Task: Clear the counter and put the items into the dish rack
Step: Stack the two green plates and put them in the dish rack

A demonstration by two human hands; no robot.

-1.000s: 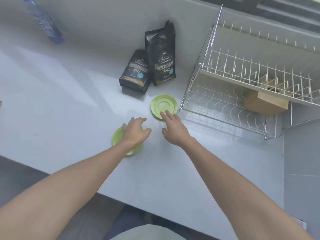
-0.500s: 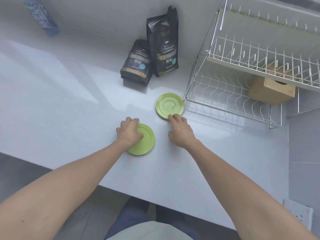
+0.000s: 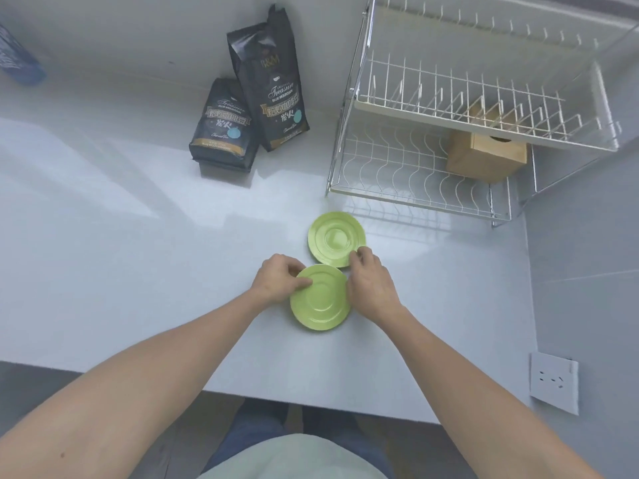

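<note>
Two green saucers lie on the white counter (image 3: 138,271). The near saucer (image 3: 323,302) is held at its left rim by my left hand (image 3: 280,280), thumb on top. The far saucer (image 3: 335,236) has its front right rim pinched by the fingers of my right hand (image 3: 371,283). The near saucer's far edge touches or slightly overlaps the far one. The two-tier wire dish rack (image 3: 432,143) stands at the back right, just behind the far saucer.
Two black coffee bags (image 3: 249,108) stand against the back wall left of the rack. A wooden box (image 3: 484,157) sits in the rack's lower tier. A blue bottle (image 3: 17,60) is at the far left. A wall socket (image 3: 553,382) is low on the right wall.
My left hand has slid the near saucer to the right, up against the far saucer. My right hand's fingers have closed on the far saucer's rim.
</note>
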